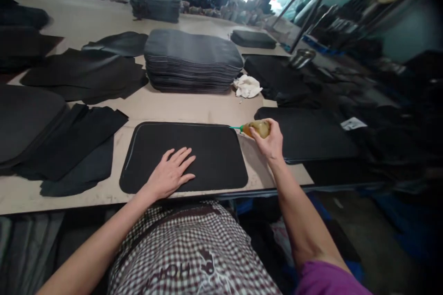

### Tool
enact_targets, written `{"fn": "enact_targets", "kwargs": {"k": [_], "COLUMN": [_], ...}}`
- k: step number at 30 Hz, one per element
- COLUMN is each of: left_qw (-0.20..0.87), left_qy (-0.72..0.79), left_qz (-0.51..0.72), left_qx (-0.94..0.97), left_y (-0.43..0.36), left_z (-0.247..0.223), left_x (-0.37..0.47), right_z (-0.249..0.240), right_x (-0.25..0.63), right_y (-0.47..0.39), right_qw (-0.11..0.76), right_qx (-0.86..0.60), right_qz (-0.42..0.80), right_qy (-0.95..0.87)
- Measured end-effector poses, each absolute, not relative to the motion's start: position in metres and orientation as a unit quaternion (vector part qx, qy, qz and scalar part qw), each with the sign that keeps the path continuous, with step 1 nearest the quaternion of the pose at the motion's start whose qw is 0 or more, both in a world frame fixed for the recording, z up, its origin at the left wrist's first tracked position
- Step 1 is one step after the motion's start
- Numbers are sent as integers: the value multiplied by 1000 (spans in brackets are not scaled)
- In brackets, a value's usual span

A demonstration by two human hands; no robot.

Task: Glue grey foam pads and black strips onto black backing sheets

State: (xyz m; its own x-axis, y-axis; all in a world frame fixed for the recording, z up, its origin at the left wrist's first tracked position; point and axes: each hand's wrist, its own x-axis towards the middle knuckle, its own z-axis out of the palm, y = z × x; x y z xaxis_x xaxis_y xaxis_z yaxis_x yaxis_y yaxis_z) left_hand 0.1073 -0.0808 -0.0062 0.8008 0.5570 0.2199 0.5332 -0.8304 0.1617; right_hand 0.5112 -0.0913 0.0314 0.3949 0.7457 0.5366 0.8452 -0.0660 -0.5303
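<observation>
A black rounded panel (214, 161) lies flat at the table's front edge. My left hand (169, 173) rests on it with the fingers spread. In my right hand (272, 140) is a squeeze bottle (262, 128) of yellowish liquid, tilted on its side. Its thin green nozzle (236, 127) points left and meets the panel's far right corner. A pale, shiny line runs along the panel's left and far edges, close to the rim.
A tall stack of dark panels (194, 62) stands behind the panel, beside a crumpled white cloth (247, 86). Loose black sheets (83, 147) lie to the left. More black panels (308, 136) lie to the right, with a metal cup (302, 58) farther back.
</observation>
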Motion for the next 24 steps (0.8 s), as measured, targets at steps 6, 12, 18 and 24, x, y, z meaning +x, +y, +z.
{"fn": "enact_targets", "kwargs": {"k": [6,12,18,24], "left_qw": [51,53,63,92], "left_qy": [281,283,285,288], "left_qz": [126,112,110,110], "left_qx": [950,951,950,947], "left_y": [-80,-80,-79,-79], "left_z": [-8,-8,-12,-11], "left_x": [109,109,109,109], "right_z": [45,69,66,40], "right_x": [519,537,533,498], "right_y": [-127,-188,-257,-286], "right_qw": [414,363,364,440], "right_qx": [-730,-749,-760,-748], "right_qz": [-27,55,125,192], "right_qy": [-543,-551,-524,-458]}}
